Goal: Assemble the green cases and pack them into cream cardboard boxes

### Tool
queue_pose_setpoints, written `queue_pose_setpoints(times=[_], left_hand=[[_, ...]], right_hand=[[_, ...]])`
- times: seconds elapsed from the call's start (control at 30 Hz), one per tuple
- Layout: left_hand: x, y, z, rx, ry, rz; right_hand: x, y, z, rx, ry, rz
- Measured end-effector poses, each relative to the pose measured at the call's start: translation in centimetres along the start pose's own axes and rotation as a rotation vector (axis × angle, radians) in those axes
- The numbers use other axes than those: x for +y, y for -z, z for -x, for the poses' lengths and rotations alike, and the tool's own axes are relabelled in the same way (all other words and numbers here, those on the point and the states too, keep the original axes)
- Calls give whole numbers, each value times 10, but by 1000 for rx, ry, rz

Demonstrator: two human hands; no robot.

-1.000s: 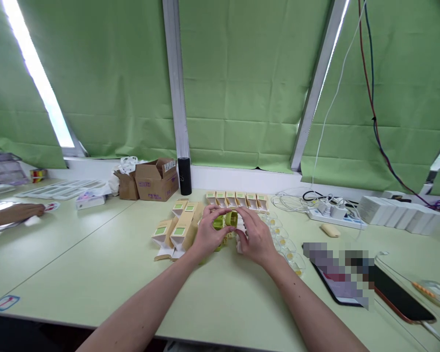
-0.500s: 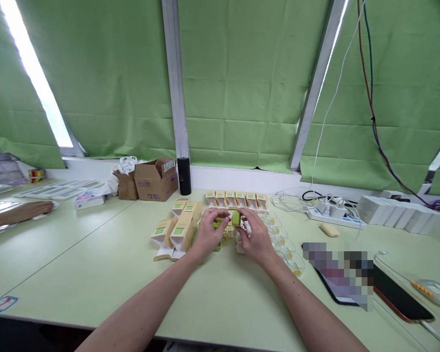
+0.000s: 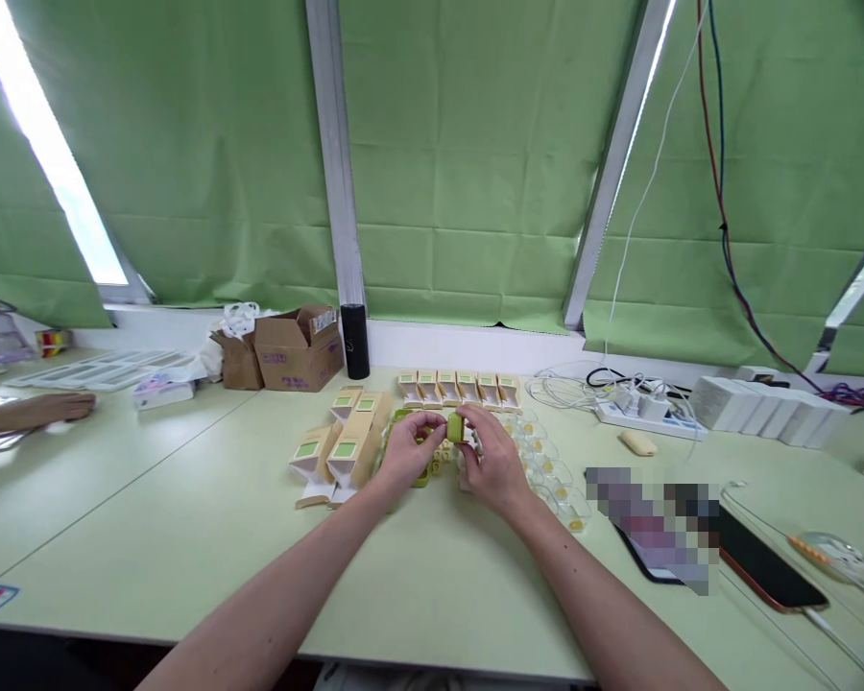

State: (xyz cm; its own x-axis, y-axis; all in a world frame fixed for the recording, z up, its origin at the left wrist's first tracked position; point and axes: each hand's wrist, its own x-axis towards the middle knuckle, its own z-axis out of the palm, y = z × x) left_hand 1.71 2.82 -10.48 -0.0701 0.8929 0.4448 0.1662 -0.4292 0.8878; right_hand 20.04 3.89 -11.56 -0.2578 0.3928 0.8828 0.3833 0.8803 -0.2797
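The right hand (image 3: 495, 456) had a small green box (image 3: 456, 427) pinched between its thumb and fingers. The small green box was up above the counter (image 3: 418, 595), in front of the person and between the two hands. The left hand (image 3: 407, 449) was curled, with its thumb and pointing finger close together right by the left side of the small green box. I could not tell if those fingers were touching it or not.

More green cases (image 3: 421, 477) sat under the left hand, partly hidden by it. Little yellow bits (image 3: 438, 461) lay in the gap between the hands. To the right of the right hand were clear plastic pieces (image 3: 547, 465) with yellow spots in them.

On the left side, near the left hand, were tan paper boxes (image 3: 360, 441) with green squares on them, and some had white flaps sticking out. Behind the hands stood a row of six small paper boxes (image 3: 459, 390), side by side.

A black bottle (image 3: 355, 342) stood up next to a big brown box (image 3: 299, 355) at the back. Two phones (image 3: 770, 557) lay on the right. Far to the left, another person's hand (image 3: 72, 406) rested low over the counter
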Motion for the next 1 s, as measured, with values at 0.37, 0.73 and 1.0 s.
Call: queue_pose_setpoints(times=[0.37, 0.73, 1.0], left_hand=[[3, -1, 1, 9, 7, 10], [10, -3, 2, 8, 46, 70], [9, -2, 3, 14, 76, 89]], right_hand=[[1, -1, 1, -2, 0, -26], [-2, 0, -1, -2, -65, -78], [-4, 1, -2, 10, -60, -83]])
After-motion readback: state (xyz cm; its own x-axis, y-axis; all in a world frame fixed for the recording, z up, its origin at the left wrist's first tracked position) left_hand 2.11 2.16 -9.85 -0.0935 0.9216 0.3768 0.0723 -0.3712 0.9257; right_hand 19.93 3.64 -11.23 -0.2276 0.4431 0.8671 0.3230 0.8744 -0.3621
